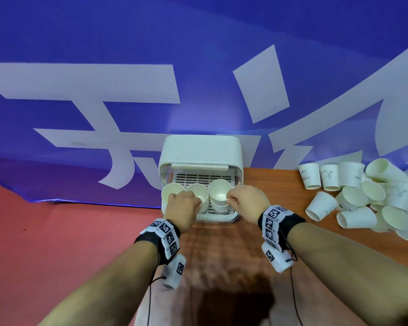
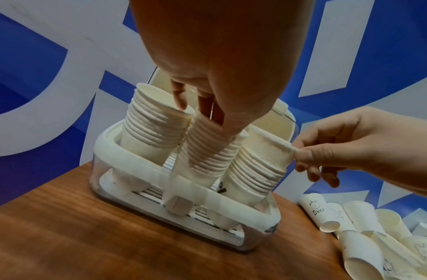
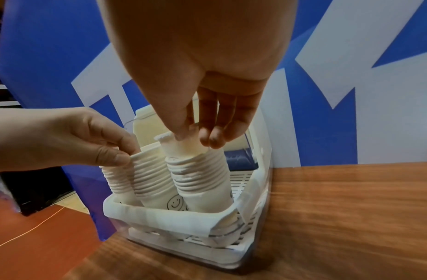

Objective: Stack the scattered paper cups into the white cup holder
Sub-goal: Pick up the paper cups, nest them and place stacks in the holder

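Observation:
The white cup holder (image 1: 199,149) stands open on the table with three leaning stacks of paper cups in it. My left hand (image 1: 197,201) pinches the rim of the middle stack (image 2: 207,157), thumb outside and fingers inside the top cup. Beside it, the left stack (image 2: 150,128) is untouched. My right hand (image 1: 230,197) pinches the rim of a paper cup (image 2: 267,149) that sits partly sunk in the top of the right stack (image 3: 200,178). In the right wrist view my thumb and fingertips (image 3: 210,138) squeeze that cup's rim flat. Scattered paper cups (image 1: 368,203) lie in a pile at the right.
The wooden table (image 1: 222,255) ends just left of the holder, with red floor (image 1: 57,243) beyond. A blue banner (image 1: 127,31) with white shapes hangs right behind the holder. Some loose cups near the banner stand upside down, with drawings and the word Bear (image 2: 318,210).

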The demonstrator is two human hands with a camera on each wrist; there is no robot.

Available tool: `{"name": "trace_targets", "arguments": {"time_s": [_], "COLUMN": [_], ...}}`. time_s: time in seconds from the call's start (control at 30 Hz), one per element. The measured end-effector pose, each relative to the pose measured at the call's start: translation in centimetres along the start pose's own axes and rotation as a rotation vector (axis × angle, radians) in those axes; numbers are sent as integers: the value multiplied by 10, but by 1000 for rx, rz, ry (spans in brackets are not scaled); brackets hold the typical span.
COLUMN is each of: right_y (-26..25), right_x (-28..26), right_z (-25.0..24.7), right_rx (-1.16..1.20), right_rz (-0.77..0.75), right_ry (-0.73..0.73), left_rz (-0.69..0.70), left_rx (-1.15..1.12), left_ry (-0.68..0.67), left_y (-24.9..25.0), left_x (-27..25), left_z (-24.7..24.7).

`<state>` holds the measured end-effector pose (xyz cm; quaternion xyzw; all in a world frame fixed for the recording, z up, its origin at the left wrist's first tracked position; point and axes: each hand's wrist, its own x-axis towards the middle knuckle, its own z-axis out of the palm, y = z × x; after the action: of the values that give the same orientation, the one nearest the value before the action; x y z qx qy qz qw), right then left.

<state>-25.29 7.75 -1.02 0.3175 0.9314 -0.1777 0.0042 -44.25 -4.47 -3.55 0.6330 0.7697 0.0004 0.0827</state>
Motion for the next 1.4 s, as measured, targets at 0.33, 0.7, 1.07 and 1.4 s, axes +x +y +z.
{"name": "trace_targets", "arguments": {"time_s": [0.33, 0.7, 1.07, 1.4], "right_y": [7, -1, -17, -13], "right_x": [9, 5, -6, -3], "right_z": [21, 18, 21, 31], "right_rx": [56, 6, 42, 75], "right_rz": [51, 112, 73, 30], "right_ry": [-136, -159, -95, -306], "left_rz": [-21, -55, -243, -215], "left_rx": [-69, -225, -247, -353], "left_ry": [-16, 133, 174, -88], "left_y": [0, -1, -22, -15], "left_x": [6, -4, -34, -26], "left_z": [13, 8, 4, 23]}}
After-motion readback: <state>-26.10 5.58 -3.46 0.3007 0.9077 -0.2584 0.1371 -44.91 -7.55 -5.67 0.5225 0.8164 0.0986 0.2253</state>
